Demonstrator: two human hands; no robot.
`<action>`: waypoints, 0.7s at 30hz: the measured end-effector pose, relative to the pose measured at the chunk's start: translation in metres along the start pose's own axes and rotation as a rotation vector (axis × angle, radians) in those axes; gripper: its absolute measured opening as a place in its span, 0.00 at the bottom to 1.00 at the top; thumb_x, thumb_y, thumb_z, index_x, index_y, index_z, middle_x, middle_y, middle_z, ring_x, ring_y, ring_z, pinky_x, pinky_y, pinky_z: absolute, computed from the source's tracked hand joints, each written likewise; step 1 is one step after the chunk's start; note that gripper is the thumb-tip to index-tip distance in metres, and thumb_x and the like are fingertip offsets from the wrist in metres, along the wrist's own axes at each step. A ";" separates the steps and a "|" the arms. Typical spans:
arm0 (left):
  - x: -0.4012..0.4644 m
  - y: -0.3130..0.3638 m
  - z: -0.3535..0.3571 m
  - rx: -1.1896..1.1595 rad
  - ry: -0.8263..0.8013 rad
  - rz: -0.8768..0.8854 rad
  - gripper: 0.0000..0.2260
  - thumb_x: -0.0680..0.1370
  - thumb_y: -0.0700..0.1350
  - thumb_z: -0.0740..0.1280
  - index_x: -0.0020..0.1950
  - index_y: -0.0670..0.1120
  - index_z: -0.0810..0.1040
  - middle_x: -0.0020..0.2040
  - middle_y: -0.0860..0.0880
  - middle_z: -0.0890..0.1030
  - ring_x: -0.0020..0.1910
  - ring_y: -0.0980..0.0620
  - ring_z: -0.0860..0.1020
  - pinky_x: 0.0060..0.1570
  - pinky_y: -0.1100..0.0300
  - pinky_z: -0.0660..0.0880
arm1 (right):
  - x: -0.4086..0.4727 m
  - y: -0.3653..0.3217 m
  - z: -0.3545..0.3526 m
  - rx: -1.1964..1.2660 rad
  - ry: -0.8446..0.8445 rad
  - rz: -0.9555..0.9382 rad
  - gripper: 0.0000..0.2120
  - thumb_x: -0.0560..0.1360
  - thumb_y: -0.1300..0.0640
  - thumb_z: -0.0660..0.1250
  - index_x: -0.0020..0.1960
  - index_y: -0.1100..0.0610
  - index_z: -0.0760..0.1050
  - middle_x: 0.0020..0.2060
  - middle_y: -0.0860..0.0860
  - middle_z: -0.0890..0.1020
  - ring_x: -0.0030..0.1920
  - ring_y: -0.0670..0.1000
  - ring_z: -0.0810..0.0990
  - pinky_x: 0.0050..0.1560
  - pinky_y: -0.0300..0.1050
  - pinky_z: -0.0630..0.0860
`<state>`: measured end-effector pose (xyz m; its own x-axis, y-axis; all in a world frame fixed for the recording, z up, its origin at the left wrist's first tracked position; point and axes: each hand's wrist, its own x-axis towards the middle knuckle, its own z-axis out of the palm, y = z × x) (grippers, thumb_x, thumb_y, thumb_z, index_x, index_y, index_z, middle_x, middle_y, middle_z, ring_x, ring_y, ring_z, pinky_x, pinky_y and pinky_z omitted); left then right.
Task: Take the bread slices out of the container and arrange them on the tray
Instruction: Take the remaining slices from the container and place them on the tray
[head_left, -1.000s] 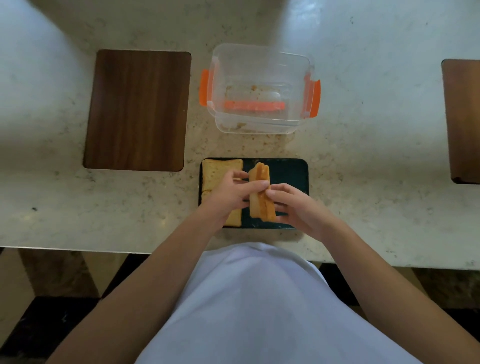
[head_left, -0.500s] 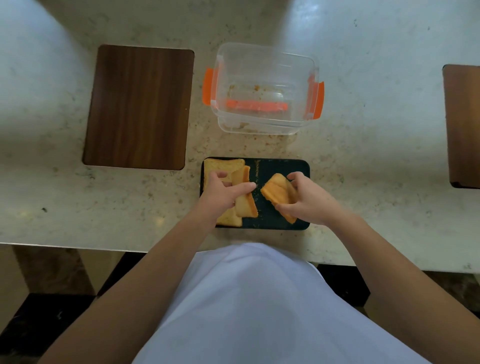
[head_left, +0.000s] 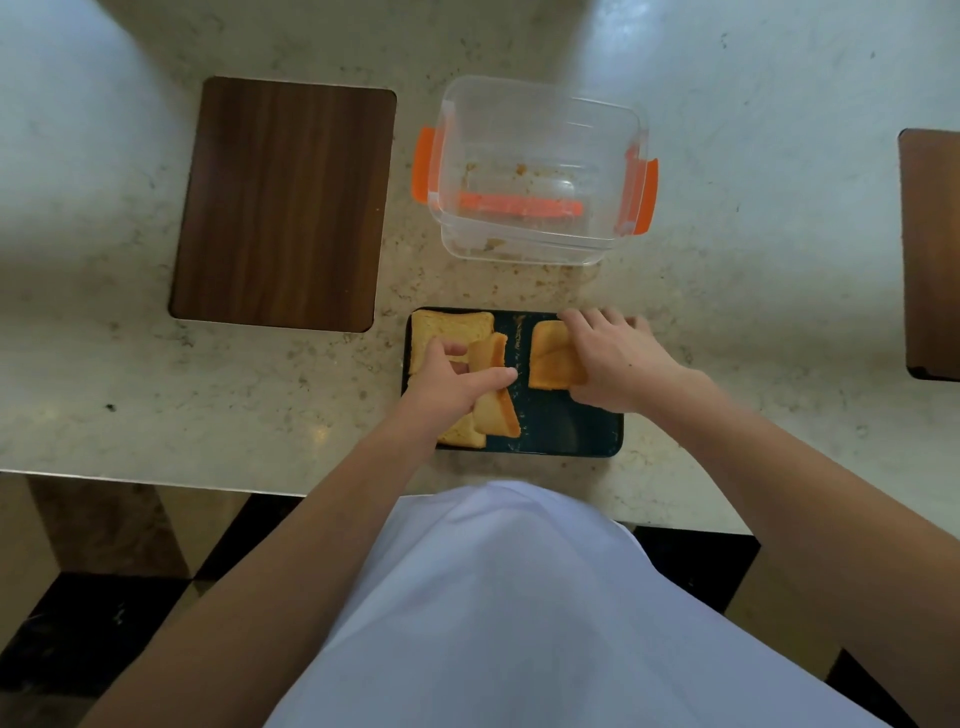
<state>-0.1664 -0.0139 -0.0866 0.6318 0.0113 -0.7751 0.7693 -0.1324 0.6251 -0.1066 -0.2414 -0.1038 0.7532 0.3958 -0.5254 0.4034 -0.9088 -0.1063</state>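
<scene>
Pinching 1 tilted bread slice above the left half of the tray, the left hand has its grip closed on it, long axis running near to far, 1 edge raised. The right hand lies spread on a second slice, flat on the tray's right half. A third slice lies far-left. The container stands empty on the worktop.

We see a polished, speckled stone counter catching soft glare. The container is clear, glossy plastic with orange plastic clips. The board shows dark wood grain — matt, possibly laminate. The tray looks dark and smooth; the bread slices — dry, porous, toasted-looking.
</scene>
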 end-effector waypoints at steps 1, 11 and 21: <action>0.000 -0.001 -0.001 0.004 0.003 -0.002 0.34 0.69 0.56 0.79 0.68 0.52 0.66 0.57 0.52 0.76 0.55 0.53 0.79 0.53 0.54 0.78 | 0.000 0.001 0.000 0.000 0.002 -0.005 0.46 0.66 0.45 0.75 0.77 0.53 0.57 0.70 0.56 0.74 0.69 0.61 0.71 0.64 0.64 0.71; 0.000 0.002 -0.003 0.029 0.008 -0.014 0.35 0.68 0.55 0.80 0.68 0.52 0.66 0.58 0.50 0.78 0.55 0.52 0.79 0.58 0.50 0.78 | -0.001 0.012 0.002 0.079 0.066 0.040 0.40 0.69 0.49 0.74 0.77 0.54 0.61 0.71 0.57 0.72 0.70 0.62 0.69 0.64 0.62 0.72; 0.003 0.010 -0.001 0.068 0.009 -0.020 0.38 0.61 0.60 0.79 0.65 0.54 0.68 0.57 0.51 0.78 0.55 0.52 0.79 0.61 0.46 0.77 | -0.004 0.013 0.013 0.086 0.104 0.073 0.37 0.72 0.52 0.74 0.76 0.55 0.63 0.69 0.57 0.73 0.66 0.61 0.72 0.62 0.60 0.73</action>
<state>-0.1574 -0.0142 -0.0825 0.6172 0.0232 -0.7865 0.7739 -0.1987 0.6014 -0.1109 -0.2568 -0.1141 0.8305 0.3356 -0.4446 0.3028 -0.9419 -0.1453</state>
